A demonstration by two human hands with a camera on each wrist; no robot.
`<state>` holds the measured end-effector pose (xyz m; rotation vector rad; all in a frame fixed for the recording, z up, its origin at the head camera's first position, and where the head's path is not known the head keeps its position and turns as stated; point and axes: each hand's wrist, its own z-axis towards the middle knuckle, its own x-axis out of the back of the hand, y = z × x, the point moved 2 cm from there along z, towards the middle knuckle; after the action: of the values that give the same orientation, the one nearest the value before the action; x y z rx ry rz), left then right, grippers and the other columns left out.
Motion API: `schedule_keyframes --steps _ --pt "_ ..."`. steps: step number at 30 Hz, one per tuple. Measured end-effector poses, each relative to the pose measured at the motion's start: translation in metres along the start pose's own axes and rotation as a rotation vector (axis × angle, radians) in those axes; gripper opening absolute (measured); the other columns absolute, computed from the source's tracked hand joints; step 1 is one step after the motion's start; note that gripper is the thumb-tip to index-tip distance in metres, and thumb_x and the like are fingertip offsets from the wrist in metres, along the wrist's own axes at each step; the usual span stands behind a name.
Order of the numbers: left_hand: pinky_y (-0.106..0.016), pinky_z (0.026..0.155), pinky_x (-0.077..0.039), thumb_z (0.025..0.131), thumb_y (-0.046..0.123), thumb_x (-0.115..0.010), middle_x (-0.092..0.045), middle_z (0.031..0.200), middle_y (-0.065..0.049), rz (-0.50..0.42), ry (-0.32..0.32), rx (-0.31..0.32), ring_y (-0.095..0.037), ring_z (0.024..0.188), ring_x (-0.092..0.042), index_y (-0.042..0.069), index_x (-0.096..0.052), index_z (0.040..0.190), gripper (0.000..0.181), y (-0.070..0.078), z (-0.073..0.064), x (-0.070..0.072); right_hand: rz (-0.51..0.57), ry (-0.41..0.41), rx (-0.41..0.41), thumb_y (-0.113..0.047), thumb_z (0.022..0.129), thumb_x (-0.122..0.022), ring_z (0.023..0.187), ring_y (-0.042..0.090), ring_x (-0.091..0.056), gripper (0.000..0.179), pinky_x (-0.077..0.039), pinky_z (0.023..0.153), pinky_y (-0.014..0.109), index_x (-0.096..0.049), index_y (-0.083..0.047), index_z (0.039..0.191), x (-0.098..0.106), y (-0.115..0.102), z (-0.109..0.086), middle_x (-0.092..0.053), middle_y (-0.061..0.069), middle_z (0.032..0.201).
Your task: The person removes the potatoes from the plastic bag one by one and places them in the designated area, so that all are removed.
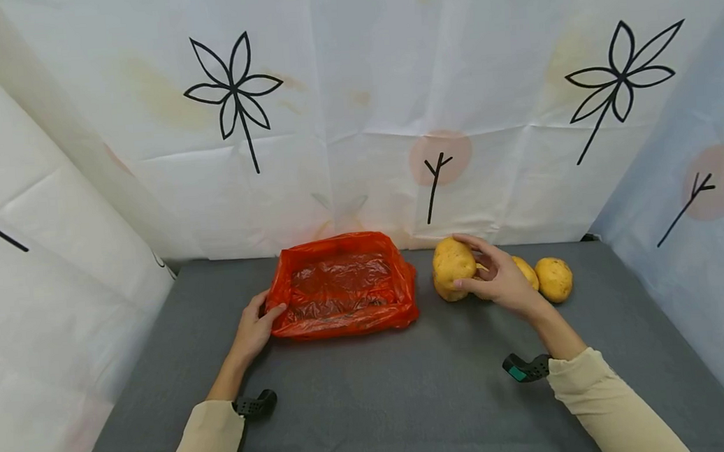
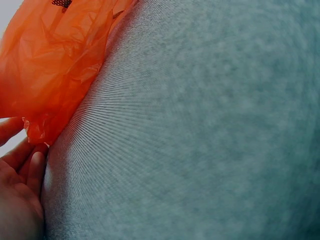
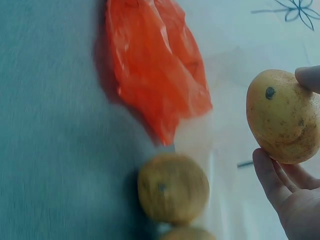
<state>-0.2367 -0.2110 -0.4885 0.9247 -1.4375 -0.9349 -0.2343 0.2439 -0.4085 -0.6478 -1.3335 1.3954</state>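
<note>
A red plastic bag (image 1: 344, 325) lies spread wide with its mouth facing up, left of the table's middle. My left hand (image 1: 257, 326) pinches its left edge, thumb over the rim and fingers outside. In the left wrist view, those fingers meet a crumpled corner of the bag (image 2: 55, 95). To the right of the bag, my right hand (image 1: 503, 282) grips a yellow potato (image 1: 454, 258) between thumb and fingers. The right wrist view shows this potato (image 3: 280, 120) raised off the table, with a dark spot on its skin. Below it, another potato (image 3: 172, 187) rests on the table.
Further right on the grey tabletop (image 1: 375, 407) sits a potato (image 1: 554, 280), with another potato (image 1: 525, 272) partly behind my right hand. A white patterned cloth (image 1: 354, 114) hangs at the back and both sides. A dark mesh patch (image 2: 61, 3) shows beside the bag.
</note>
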Motion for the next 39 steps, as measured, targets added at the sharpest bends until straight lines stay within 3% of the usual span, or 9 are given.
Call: schedule_keyframes --steps 6,10,17,21,27,29,34,37,39 --pt "-0.055 0.107 -0.033 0.106 0.015 -0.054 -0.037 0.15 -0.031 0.018 -0.007 0.0 -0.044 0.131 -0.04 -0.009 -0.034 0.153 0.056 0.024 -0.013 0.0 -0.059 0.051 -0.008 0.002 0.093 -0.071 0.13 0.009 -0.045 0.075 -0.049 0.093 0.021 -0.035 -0.007 0.158 0.026 0.002 -0.017 -0.028 0.019 0.16" --pt "-0.055 0.107 -0.033 0.106 0.015 -0.054 -0.037 0.15 -0.031 0.015 -0.008 0.003 -0.044 0.131 -0.04 -0.009 -0.034 0.153 0.056 0.025 -0.014 0.0 -0.052 0.078 -0.021 0.004 0.094 -0.069 0.129 0.006 -0.045 0.074 -0.049 0.092 0.019 -0.035 -0.011 0.159 0.043 0.002 -0.028 -0.03 0.021 0.158" --pt "-0.056 0.107 -0.033 0.106 0.015 -0.054 -0.037 0.149 -0.031 0.02 -0.008 -0.008 -0.044 0.13 -0.041 -0.009 -0.034 0.153 0.056 0.022 -0.014 0.001 0.037 0.14 -0.056 0.009 0.095 -0.064 0.125 0.003 -0.048 0.075 -0.051 0.088 0.018 -0.034 -0.016 0.16 0.076 0.009 -0.048 -0.034 0.011 0.152" --pt "-0.057 0.107 -0.033 0.106 0.014 -0.054 -0.037 0.149 -0.031 0.018 -0.008 0.003 -0.045 0.13 -0.04 -0.009 -0.034 0.152 0.056 0.015 -0.01 0.001 0.099 0.198 -0.074 0.012 0.095 -0.062 0.124 0.001 -0.048 0.076 -0.049 0.088 0.016 -0.033 -0.017 0.16 0.097 0.015 -0.06 -0.036 0.003 0.15" --pt "-0.055 0.106 -0.033 0.106 0.026 -0.056 -0.039 0.149 -0.025 0.016 0.005 -0.009 -0.04 0.13 -0.042 -0.002 -0.034 0.155 0.06 -0.019 0.006 0.0 0.19 0.274 -0.066 0.017 0.095 -0.058 0.116 0.002 -0.054 0.074 -0.047 0.087 0.013 -0.038 -0.018 0.157 0.128 0.026 -0.077 -0.044 -0.005 0.14" --pt "-0.055 0.106 -0.033 0.106 0.025 -0.056 -0.039 0.15 -0.026 0.017 0.002 -0.01 -0.04 0.13 -0.041 -0.003 -0.034 0.155 0.06 -0.013 0.003 0.0 0.219 0.301 -0.063 0.019 0.094 -0.057 0.113 0.002 -0.057 0.073 -0.048 0.086 0.014 -0.041 -0.019 0.155 0.138 0.031 -0.082 -0.047 -0.006 0.136" --pt "-0.056 0.107 -0.033 0.106 0.015 -0.054 -0.037 0.149 -0.031 0.016 -0.016 0.0 -0.044 0.131 -0.04 -0.009 -0.034 0.153 0.056 0.022 -0.013 0.001 0.263 0.35 -0.088 0.02 0.094 -0.056 0.105 0.003 -0.06 0.07 -0.051 0.081 0.016 -0.047 -0.021 0.15 0.159 0.041 -0.095 -0.047 -0.006 0.131" --pt "-0.056 0.107 -0.033 0.107 0.015 -0.054 -0.038 0.149 -0.031 0.019 -0.015 -0.011 -0.044 0.13 -0.041 -0.009 -0.034 0.153 0.056 0.023 -0.014 0.0 0.24 0.385 -0.157 0.015 0.094 -0.06 0.104 0.001 -0.057 0.069 -0.052 0.078 0.016 -0.048 -0.025 0.149 0.17 0.047 -0.102 -0.044 -0.009 0.129" --pt "-0.056 0.107 -0.033 0.106 0.015 -0.054 -0.038 0.148 -0.031 0.017 -0.015 -0.015 -0.044 0.13 -0.041 -0.009 -0.034 0.153 0.056 0.022 -0.013 0.0 0.157 0.4 -0.23 0.009 0.096 -0.063 0.103 -0.002 -0.053 0.071 -0.05 0.078 0.013 -0.043 -0.029 0.153 0.174 0.052 -0.106 -0.039 -0.001 0.141"
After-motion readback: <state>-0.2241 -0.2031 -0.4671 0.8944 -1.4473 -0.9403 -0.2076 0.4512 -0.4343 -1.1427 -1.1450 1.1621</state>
